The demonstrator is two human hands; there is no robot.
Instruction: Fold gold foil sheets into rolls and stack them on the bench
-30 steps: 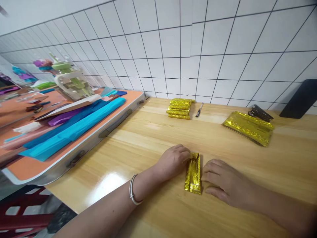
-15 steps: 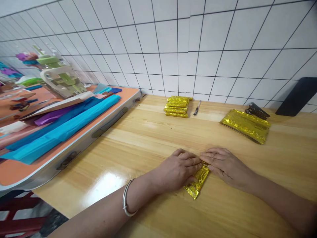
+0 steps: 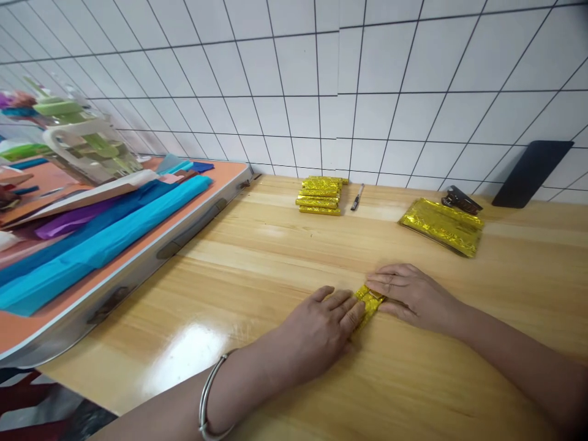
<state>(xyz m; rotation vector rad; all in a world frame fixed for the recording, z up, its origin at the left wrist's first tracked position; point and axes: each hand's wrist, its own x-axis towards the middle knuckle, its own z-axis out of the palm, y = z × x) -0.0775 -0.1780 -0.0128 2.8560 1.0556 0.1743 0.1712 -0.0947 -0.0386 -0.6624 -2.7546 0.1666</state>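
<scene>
A narrow folded piece of shiny gold foil (image 3: 370, 304) lies on the wooden table between my two hands. Over its left side and lower part rests my left hand (image 3: 321, 324), fingers bent and pressed together on the foil. My right hand (image 3: 408, 294) touches the upper right end, its fingers together and the thumb lower along the edge. Both palms face down, and part of the foil is hidden under the fingers.
Rolled gold pieces (image 3: 320, 196) lie near the tiled wall beside a pen (image 3: 357, 197). Flat gold sheets (image 3: 441, 226), a dark stapler (image 3: 460, 200) and a black slab (image 3: 530, 173) are at right. An orange board (image 3: 229, 173) at left holds coloured paper (image 3: 114, 226) and a green-lidded bottle (image 3: 59, 110).
My left hand has slid down over the foil's lower end, covering it. More of the foil's upper end shows between the hands. The view has shifted slightly right.
</scene>
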